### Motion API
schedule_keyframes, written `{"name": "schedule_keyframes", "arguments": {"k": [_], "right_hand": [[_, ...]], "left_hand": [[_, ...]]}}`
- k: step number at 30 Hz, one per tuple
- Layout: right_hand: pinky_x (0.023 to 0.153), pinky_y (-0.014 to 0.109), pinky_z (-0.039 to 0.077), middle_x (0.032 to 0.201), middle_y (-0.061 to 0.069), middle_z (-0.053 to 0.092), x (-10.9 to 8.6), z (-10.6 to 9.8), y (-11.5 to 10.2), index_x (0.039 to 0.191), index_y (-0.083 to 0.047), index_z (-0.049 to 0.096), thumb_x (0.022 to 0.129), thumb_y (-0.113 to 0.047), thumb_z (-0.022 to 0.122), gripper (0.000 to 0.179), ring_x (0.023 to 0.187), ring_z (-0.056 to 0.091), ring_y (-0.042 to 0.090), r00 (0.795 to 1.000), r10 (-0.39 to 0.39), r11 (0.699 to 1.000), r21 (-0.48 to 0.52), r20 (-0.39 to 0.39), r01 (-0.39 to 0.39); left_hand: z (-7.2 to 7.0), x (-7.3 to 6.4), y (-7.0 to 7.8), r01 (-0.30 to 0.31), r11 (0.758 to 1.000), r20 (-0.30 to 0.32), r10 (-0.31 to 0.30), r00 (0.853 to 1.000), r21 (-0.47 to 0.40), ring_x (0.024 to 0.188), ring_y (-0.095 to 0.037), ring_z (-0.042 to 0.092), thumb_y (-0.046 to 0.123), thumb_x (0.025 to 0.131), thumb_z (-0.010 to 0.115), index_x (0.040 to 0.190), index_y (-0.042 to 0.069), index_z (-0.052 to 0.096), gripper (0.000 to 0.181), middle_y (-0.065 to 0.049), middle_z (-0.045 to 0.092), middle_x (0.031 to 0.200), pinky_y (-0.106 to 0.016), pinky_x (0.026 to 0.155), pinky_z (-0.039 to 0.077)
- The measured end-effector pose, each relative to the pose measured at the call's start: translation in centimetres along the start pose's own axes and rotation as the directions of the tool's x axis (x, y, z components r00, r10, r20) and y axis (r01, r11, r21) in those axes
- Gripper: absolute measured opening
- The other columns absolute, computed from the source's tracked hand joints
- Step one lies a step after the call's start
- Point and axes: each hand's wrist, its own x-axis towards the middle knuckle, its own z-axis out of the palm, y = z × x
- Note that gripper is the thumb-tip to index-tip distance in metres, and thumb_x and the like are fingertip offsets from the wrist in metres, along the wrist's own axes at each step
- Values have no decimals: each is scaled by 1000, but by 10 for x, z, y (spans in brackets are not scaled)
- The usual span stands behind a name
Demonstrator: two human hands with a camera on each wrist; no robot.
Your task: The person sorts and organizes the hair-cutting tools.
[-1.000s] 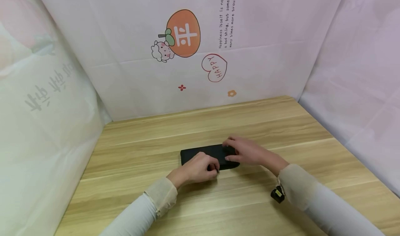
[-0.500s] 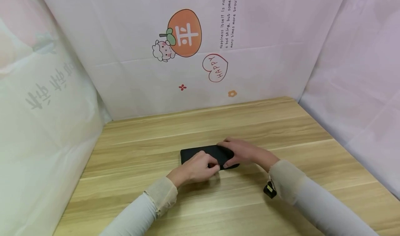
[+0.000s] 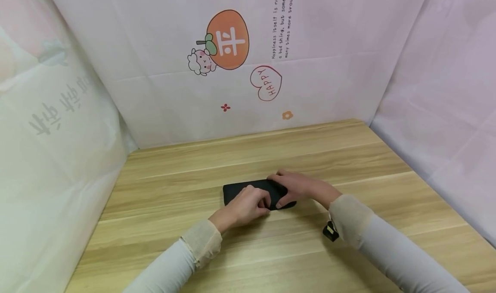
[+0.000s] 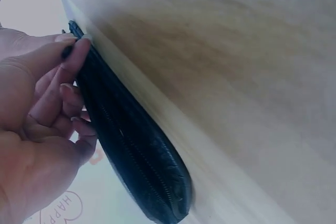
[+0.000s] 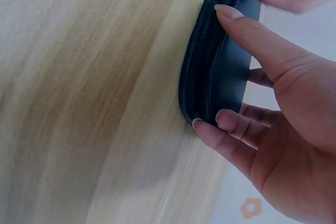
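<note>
A flat black zippered pouch (image 3: 231,192) lies on the wooden table with its long side facing me. Bent over its near edge, my left hand (image 3: 246,204) pinches the small dark zipper pull (image 4: 66,52) between thumb and index finger; the other fingers are curled beside the pouch. My right hand (image 3: 298,186) holds the pouch's right end, thumb on the near zippered edge and fingers round the far side and end. In the left wrist view, rows of zipper teeth (image 4: 142,156) run along the pouch's edge toward the right end. The hands hide part of its top.
The wood-grain table (image 3: 174,172) extends around the pouch on every side. Printed white cloth (image 3: 166,99) hangs behind it, with more pale cloth at left and right. A small black device (image 3: 330,231) hangs under my right cuff.
My right hand has moved left and down from above the right end, and its thumb and fingers now hold the pouch. My left hand stays almost in place; the pouch barely shifts.
</note>
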Motion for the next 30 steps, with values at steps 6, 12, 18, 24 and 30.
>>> {"name": "schedule_keyframes", "arguments": {"k": [6,12,18,24,30], "right_hand": [[96,46,48,130,12,51,-1,-1,0,154,-11,42,87,-42,82,84,107,56,24,1000,-7,1000,7,4,7],[97,46,47,133,11,49,-2,-2,0,153,-14,43,87,-43,82,83,110,56,24,1000,25,999,27,11,-25],[95,46,48,132,12,49,1,1,1,148,-13,45,85,-46,83,81,106,57,25,1000,7,1000,21,0,-7],[92,46,49,132,12,49,2,4,5,145,-13,46,84,-45,85,80,103,58,25,1000,-5,1000,16,-29,5],[90,44,49,126,11,50,2,4,5,143,-12,48,83,-45,85,78,97,58,23,999,-24,1000,1,-39,24]], "left_hand": [[-2,1,7,61,997,-9,-61,998,45,64,3,61,14,89,81,90,9,75,8,9,70,72,-17,66,51],[-5,2,14,97,990,-15,-96,995,101,62,-2,60,14,89,81,82,11,76,9,7,69,72,-19,62,50],[-5,3,17,122,986,13,-125,992,117,57,-4,57,13,90,79,72,14,74,19,10,62,64,-20,59,48],[-6,4,17,122,985,23,-126,992,119,57,-4,57,13,91,79,72,14,75,19,11,61,63,-20,59,48],[-7,3,16,128,986,33,-133,991,107,57,-4,57,13,92,78,77,12,76,14,11,62,64,-20,59,48]]}}
